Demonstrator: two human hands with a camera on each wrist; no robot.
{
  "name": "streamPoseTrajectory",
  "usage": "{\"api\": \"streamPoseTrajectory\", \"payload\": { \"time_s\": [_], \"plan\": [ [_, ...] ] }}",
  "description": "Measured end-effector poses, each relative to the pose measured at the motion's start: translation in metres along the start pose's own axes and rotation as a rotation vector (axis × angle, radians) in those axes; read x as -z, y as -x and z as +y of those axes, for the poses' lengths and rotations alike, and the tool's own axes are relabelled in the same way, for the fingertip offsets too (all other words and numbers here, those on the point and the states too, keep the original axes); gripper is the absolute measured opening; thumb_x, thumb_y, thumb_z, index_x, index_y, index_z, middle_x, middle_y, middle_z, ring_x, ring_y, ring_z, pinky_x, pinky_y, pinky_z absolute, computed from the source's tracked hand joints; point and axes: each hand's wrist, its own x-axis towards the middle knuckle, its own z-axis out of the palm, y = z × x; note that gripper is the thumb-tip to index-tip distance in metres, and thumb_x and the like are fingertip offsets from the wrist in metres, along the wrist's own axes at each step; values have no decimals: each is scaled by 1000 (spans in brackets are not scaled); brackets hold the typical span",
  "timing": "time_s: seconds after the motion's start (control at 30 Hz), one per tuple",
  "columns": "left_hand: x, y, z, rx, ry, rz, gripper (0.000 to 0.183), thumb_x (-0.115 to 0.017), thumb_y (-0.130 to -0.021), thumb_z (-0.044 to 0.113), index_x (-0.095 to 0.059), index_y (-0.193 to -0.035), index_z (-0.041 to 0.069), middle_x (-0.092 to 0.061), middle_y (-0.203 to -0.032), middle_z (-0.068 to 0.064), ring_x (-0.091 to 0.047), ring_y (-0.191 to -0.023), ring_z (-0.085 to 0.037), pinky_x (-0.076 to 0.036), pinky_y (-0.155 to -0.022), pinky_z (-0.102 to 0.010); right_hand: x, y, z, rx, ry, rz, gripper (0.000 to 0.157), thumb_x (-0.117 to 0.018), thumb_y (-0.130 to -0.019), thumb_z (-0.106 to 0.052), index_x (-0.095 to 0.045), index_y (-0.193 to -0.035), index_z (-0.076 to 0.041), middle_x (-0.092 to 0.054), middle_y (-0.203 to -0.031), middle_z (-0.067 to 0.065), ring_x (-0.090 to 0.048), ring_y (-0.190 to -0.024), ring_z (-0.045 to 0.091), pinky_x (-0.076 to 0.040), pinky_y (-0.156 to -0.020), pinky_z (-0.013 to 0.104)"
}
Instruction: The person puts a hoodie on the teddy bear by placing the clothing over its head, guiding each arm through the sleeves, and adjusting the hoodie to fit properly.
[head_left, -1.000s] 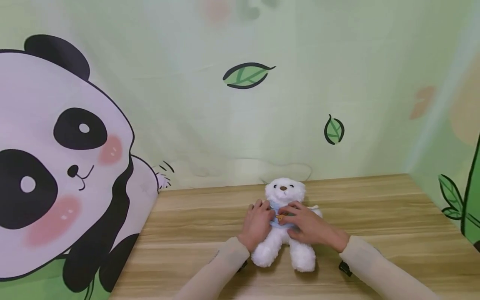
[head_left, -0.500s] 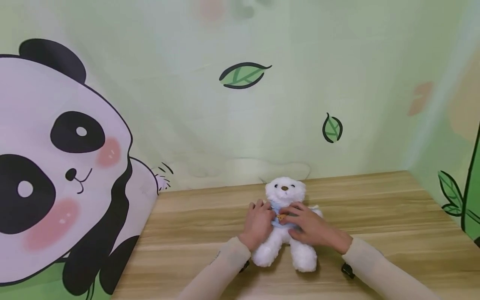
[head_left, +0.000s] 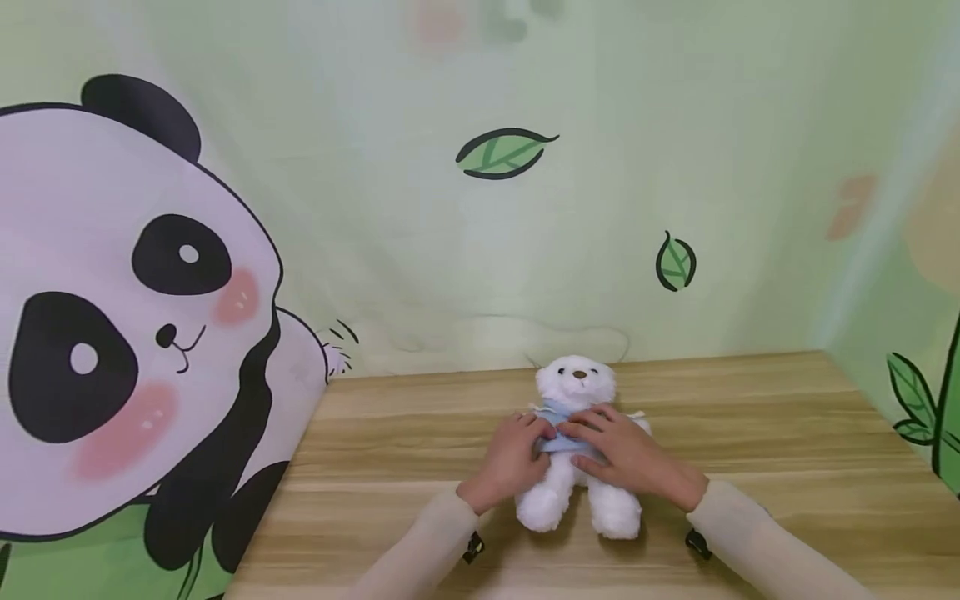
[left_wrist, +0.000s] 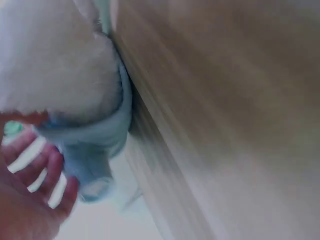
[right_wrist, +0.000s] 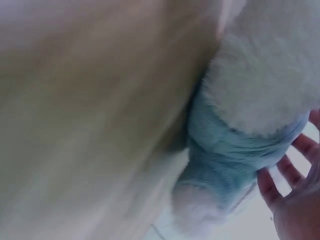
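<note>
A white plush teddy bear [head_left: 576,382] in a light blue shirt [head_left: 557,411] lies face up on the wooden table, legs toward the person. On the left side of the shirt rests the left hand [head_left: 512,457], its fingers relaxed and bent over the cloth. The right hand [head_left: 637,454] lies across the right side, fingers spread on the shirt and thumb near the bear's lower belly. Both hands cover much of the shirt front. In the left wrist view, loosely curved fingers touch the shirt's hem and sleeve [left_wrist: 90,165]. Spread fingers border the shirt [right_wrist: 225,150] in the right wrist view.
The wooden table [head_left: 390,467] runs back to a pale green backdrop [head_left: 390,217] printed with leaves. A large printed panda [head_left: 112,250] fills the left side. Black wrist devices sit under both cuffs.
The left hand has shifted slightly down the shirt, its fingers drawn back from the bear's shoulder. The orange print seen earlier is now hidden. The right hand stays nearly in place.
</note>
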Motion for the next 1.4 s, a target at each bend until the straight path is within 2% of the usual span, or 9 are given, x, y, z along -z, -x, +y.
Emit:
{"api": "streamPoseTrajectory", "payload": {
  "time_s": [0.1,0.2,0.4,0.63,0.77,0.87,1.0,1.17,1.4],
  "plan": [
    [7,8,-4,84,274,3,20,-63,-87,6,-62,-107,10,-65,-105,-4,-61,-95,-16,-51,-84,-27,1,-7,-2,-3,86,-14,33,-68,-91,-35,-69,-120,-19,-62,-119,1,-53,-111,24,-46,-88,43],
    [10,13,-12,199,438,49,18,-56,-91,2,-61,-108,6,-65,-102,-8,-62,-89,-15,-52,-74,-23,2,-14,-3,-2,126,-33,27,-66,-92,-35,-71,-112,-18,-62,-122,2,-53,-116,25,-45,-90,44],
    [11,9,-35,348,517,165,10,-57,-93,0,-65,-98,3,-68,-92,-12,-65,-77,-16,-52,-67,-21,5,-22,-7,-7,42,-61,29,-68,-91,-28,-68,-116,-13,-64,-127,4,-56,-120,26,-47,-97,47],
    [5,0,-46,455,567,87,11,-64,-90,2,-73,-97,1,-72,-89,-13,-69,-75,-25,-51,-61,-24,2,-18,-7,-16,17,-98,37,-66,-93,-30,-65,-127,-16,-61,-133,6,-52,-124,29,-46,-97,51],
    [3,-4,-48,464,654,77,18,-66,-90,3,-72,-106,-1,-72,-96,-15,-67,-73,-16,-57,-64,-34,-1,-18,-5,-24,-8,-88,34,-66,-93,-29,-67,-124,-15,-60,-135,6,-53,-125,29,-45,-100,50],
    [2,-5,-49,439,690,42,23,-67,-90,4,-70,-112,-2,-73,-98,-18,-69,-72,-20,-58,-64,-39,0,-18,-4,-25,-20,-97,33,-65,-93,-28,-68,-122,-13,-59,-138,6,-52,-127,30,-43,-103,50],
    [1,-8,-48,458,724,-35,28,-67,-92,9,-67,-118,-1,-74,-97,-19,-69,-66,-25,-55,-58,-32,0,-20,-4,-23,-23,-99,32,-64,-92,-27,-68,-121,-13,-60,-136,5,-53,-127,30,-43,-101,51],
    [-4,-15,-45,496,803,-97,30,-65,-93,10,-60,-119,-3,-72,-91,-14,-64,-61,-17,-51,-57,-26,-1,-22,-5,-54,-19,-112,36,-63,-93,-26,-66,-126,-15,-59,-139,5,-51,-125,29,-44,-97,50],
    [-8,-18,-41,423,729,-8,16,-58,-89,-2,-59,-105,0,-65,-85,-11,-61,-71,-19,-52,-60,-27,-5,-21,-7,-34,7,-86,38,-63,-92,-25,-65,-129,-16,-60,-139,5,-52,-118,27,-43,-90,48]
  ]
}}
